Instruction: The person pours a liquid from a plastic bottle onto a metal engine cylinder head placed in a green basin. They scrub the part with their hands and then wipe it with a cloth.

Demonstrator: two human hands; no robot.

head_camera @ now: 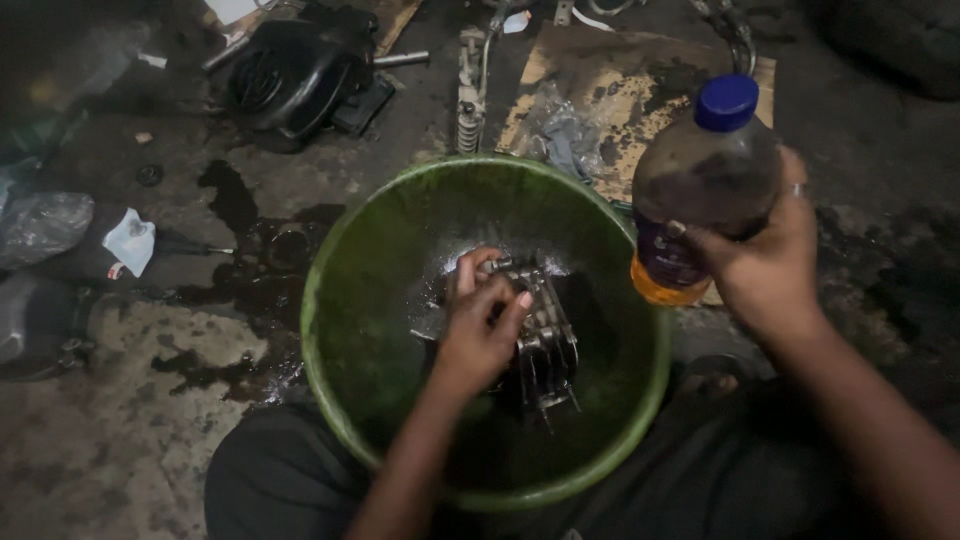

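Observation:
A green plastic basin [345, 330] sits between my knees on the oily floor. Inside it lies a grey metal engine part [545, 335] with fins, wet with liquid. My left hand [480, 325] reaches into the basin and grips the top of that part. Over the basin's right rim, my right hand [765, 265] holds a plastic bottle [700, 180] upright. The bottle has a blue cap, a dark label and a little orange liquid at the bottom.
A black fan cover [295, 70] lies on the floor at the back left. A stained cardboard sheet [620, 90] with a crumpled plastic bag lies behind the basin, a shock spring [470, 95] beside it. Dark oil puddles [235, 290] spread left of the basin.

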